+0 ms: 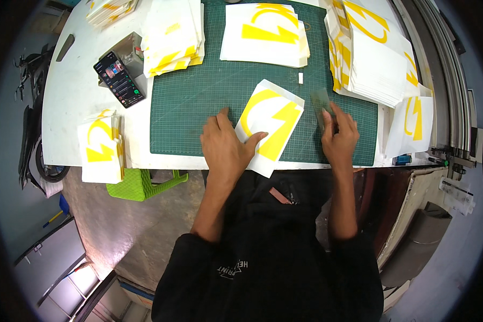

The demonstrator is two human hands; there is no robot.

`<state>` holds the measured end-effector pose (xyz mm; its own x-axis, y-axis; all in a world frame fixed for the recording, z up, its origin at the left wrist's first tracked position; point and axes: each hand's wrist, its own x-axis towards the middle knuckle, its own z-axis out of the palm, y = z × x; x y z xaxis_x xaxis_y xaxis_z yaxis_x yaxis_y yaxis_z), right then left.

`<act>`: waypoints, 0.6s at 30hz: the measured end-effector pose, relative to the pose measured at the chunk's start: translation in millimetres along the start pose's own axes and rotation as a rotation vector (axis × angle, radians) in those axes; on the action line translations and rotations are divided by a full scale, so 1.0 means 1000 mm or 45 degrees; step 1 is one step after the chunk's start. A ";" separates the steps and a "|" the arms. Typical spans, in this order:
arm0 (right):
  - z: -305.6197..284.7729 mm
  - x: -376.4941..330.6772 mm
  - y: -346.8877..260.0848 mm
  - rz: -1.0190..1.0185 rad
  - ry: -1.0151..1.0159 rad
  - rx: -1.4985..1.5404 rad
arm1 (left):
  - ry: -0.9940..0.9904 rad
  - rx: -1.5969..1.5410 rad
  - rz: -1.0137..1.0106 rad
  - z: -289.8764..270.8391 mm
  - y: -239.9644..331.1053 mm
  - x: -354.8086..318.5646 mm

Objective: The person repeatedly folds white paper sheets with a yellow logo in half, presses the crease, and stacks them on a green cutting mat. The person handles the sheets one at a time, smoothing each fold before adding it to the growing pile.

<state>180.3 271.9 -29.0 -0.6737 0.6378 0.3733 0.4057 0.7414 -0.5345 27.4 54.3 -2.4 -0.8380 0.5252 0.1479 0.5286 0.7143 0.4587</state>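
A white paper envelope [271,126] with a bold yellow print lies slanted on the green cutting mat [188,118]. My left hand [225,142] rests at its left edge, thumb pressed on the paper and fingers stretched out over the mat. To the right of the envelope, my right hand [339,137] pinches a thin translucent flat strip [320,104] between thumb and fingers. The strip's far end points away from me, and its lower part is hidden by the hand.
Stacks of similar printed paper stand at the mat's far middle [260,35], far left [173,37], right [373,59] and the table's near left [99,147]. A phone [119,79] leans on a grey box [130,51]. A green plastic stool [131,185] sits below the table edge.
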 end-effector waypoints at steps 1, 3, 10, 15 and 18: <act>-0.002 -0.005 0.003 0.045 -0.016 -0.038 | -0.046 -0.005 -0.014 -0.001 0.000 0.001; -0.007 -0.013 0.000 -0.002 0.125 -0.131 | -0.159 -0.090 -0.062 -0.003 0.001 0.006; -0.009 -0.032 -0.023 -0.039 0.306 0.028 | -0.238 -0.132 -0.050 -0.014 0.004 0.014; -0.005 -0.038 -0.034 0.119 0.278 0.433 | -0.276 -0.818 -0.214 -0.014 0.001 0.011; -0.015 -0.038 -0.033 0.561 -0.046 0.922 | -0.218 -0.913 0.168 -0.040 -0.012 0.005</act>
<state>201.9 226.5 -13.7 -0.5711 0.8209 -0.0009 0.1487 0.1024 -0.9836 11.6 29.6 27.7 -0.7098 0.6924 0.1296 0.3563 0.1941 0.9140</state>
